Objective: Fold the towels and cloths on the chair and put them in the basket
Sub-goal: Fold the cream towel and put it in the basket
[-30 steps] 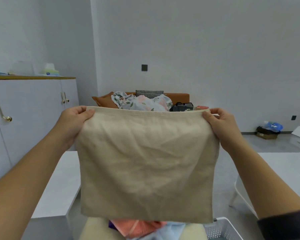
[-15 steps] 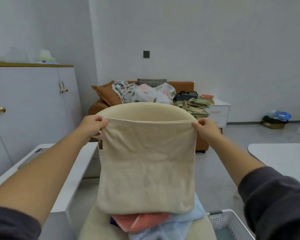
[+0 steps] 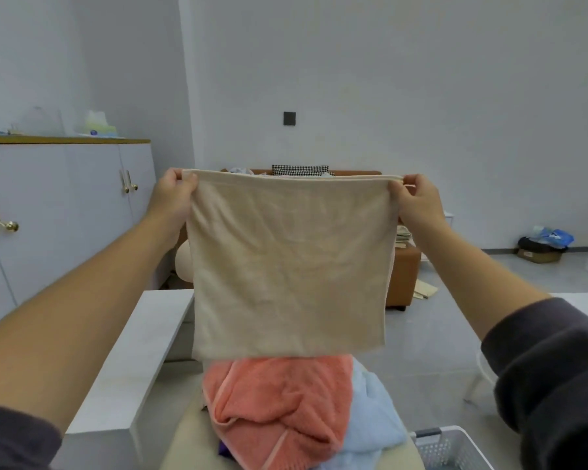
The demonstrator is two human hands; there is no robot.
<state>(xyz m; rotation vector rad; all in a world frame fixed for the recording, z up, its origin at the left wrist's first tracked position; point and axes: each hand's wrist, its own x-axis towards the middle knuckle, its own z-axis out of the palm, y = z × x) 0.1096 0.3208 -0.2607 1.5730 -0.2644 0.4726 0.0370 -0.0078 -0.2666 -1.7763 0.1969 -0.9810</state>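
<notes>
Left hand (image 3: 172,193) and right hand (image 3: 416,198) each pinch a top corner of the beige cloth (image 3: 289,266), which hangs flat between them, seemingly doubled once. Below the hands, a coral towel (image 3: 279,401) and a pale blue towel (image 3: 370,412) lie crumpled on the chair (image 3: 180,449). The basket (image 3: 455,446) sits below the right hand with its inside mostly out of view, so most of the folding looks still to do.

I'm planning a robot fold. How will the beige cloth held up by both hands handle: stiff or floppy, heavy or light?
Probably floppy: the beige cloth hangs limp from the top corners that the left hand and right hand pinch. Likely light: pinches at two corners carry it. Its creased face suggests it would crumple once released.
</notes>
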